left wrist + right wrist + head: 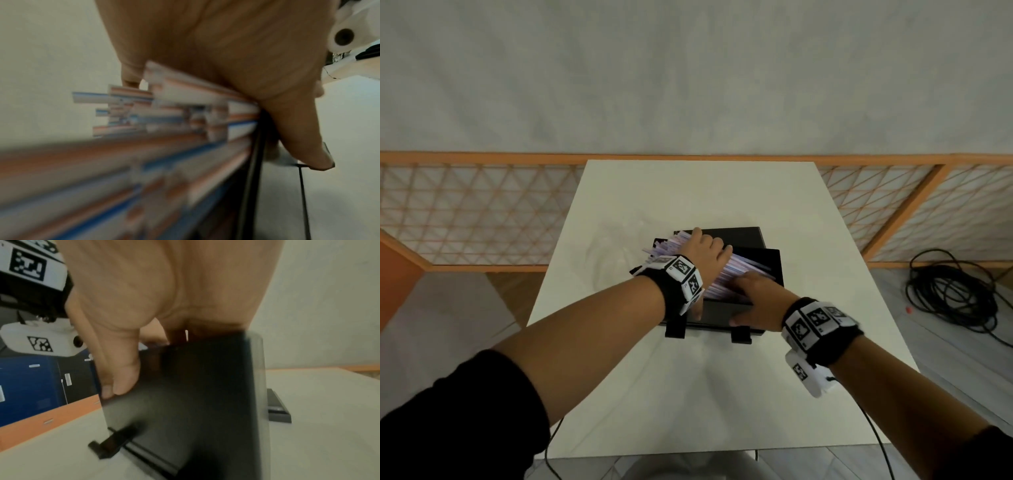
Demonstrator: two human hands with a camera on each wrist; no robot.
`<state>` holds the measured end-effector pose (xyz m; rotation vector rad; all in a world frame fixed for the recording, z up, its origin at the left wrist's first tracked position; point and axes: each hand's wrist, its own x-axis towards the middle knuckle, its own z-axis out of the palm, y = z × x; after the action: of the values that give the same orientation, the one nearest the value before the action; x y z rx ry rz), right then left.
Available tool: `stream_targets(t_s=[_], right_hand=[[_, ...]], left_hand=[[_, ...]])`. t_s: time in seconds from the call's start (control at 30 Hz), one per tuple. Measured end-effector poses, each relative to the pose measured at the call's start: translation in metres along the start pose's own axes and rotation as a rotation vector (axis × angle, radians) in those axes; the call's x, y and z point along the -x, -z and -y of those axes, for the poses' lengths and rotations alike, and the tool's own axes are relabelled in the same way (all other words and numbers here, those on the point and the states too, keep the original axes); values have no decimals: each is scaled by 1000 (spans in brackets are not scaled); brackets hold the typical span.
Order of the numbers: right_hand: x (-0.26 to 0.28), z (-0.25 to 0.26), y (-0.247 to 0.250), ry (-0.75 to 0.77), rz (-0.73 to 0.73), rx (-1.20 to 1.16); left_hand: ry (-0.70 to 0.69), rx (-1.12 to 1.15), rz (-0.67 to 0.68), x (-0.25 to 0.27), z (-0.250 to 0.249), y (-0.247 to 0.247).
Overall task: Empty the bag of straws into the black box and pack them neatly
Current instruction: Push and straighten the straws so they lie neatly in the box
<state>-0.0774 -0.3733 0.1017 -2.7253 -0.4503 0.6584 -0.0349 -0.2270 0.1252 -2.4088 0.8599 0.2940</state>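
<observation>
The black box [719, 312] stands mid-table, filled with pastel striped straws [726, 274] lying lengthwise; some ends poke out over its far left corner. My left hand [705, 250] lies on top of the straws with fingers stretched across them, and its thumb hangs down by the near wall. In the left wrist view the palm [226, 48] presses on the straws [164, 121], blurred, beside the box's edge [255, 162]. My right hand [753, 294] grips the box's near wall [195, 394], thumb [119, 369] outside, fingers over the rim inside.
A crumpled clear plastic bag [613, 253] lies on the white table [688, 394] left of the box. Two black tabs [674, 329] stick out at the box's foot. A wooden lattice rail [482, 212] runs behind the table. A coiled black cable [955, 291] lies on the floor at right.
</observation>
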Motion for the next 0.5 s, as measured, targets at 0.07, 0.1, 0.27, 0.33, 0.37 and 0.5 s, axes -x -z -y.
stream_targets(t_s=[0.07,0.1,0.27,0.33,0.37,0.5], right_hand=[[-4,1,-8,-38,11,10],[-7,2,-10,-51,19,18],[-16,7,-4,-132,106,12],[-21,10,0,-179,149,40],[-23,12,0,-197,159,59],[-28,15,0,-229,158,32]], left_hand=[[10,-18,-20,-2,2,-1],[19,-24,-13,-2,2,-2],[15,-50,17,-9,5,-8],[11,-82,25,-9,6,-11],[12,-74,18,-9,6,-14],[36,9,-33,-5,6,-20]])
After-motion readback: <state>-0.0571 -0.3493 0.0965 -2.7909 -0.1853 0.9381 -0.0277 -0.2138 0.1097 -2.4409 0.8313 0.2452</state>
